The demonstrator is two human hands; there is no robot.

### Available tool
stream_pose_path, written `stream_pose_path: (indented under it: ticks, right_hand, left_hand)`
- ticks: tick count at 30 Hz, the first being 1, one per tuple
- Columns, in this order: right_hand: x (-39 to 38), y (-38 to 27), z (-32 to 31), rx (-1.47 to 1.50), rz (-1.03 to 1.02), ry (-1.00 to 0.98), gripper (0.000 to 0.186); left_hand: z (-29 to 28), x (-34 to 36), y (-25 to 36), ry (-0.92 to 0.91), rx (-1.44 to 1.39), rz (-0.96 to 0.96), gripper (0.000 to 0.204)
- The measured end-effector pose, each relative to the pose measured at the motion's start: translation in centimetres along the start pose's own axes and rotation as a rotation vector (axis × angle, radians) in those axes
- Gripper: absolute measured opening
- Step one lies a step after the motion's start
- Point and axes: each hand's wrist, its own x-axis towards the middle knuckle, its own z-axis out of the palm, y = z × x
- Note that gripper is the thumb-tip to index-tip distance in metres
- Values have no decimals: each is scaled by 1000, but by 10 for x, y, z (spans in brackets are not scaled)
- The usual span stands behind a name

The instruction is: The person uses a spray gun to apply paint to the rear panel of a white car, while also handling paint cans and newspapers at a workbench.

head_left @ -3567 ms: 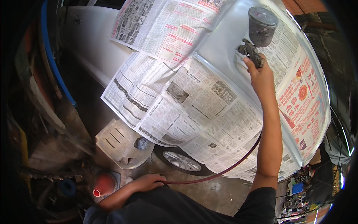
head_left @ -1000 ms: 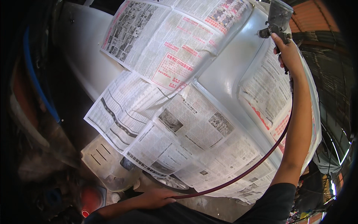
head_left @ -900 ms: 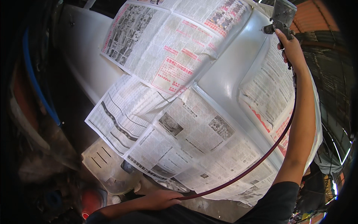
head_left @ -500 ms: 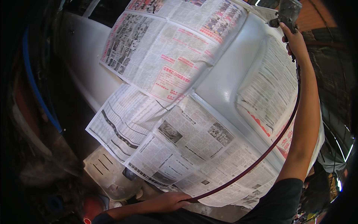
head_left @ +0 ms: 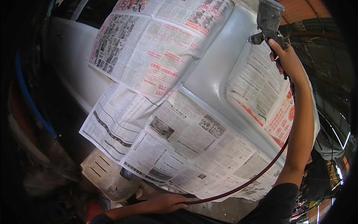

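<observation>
My right hand [head_left: 285, 58] is closed round a dark spray gun [head_left: 268, 35] with a grey paint cup [head_left: 269, 15] on top, held at upper right over a car body panel [head_left: 220, 63] with a glossy silvery-grey coat. Newspaper sheets [head_left: 156, 48] cover the car around this bare strip and the inset area beside it. My left hand [head_left: 169, 203] is closed on a dark red hose [head_left: 238, 188] at the lower edge; the hose curves up toward the gun, part of it hidden behind my right forearm.
An uncovered grey car door [head_left: 71, 63] is at upper left. A pale plastic stool [head_left: 97, 168] and a red cone [head_left: 95, 209] are below the paper. A blue tube [head_left: 33, 104] lines the left side. Corrugated sheeting [head_left: 305, 15] and clutter are at right.
Since half a second ago my right hand and the gun have shifted down and left in the picture. Compared with 3.6 seconds ago, they are higher and farther right; the view has shifted too.
</observation>
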Motion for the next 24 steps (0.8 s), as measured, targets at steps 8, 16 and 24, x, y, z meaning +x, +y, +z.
stream_pose_path:
  ticks: [8, 16, 24]
  right_hand:
    - [45, 16, -4, -40, 15, 137, 50]
    - [79, 24, -16, 52, -25, 241, 50]
    - [111, 34, -27, 40, 4, 353, 50]
  left_hand:
    - [-3, 1, 6, 13, -48, -43, 36]
    - [-5, 7, -1, 47, -45, -72, 37]
    - [-8, 19, 1, 107, -82, -29, 37]
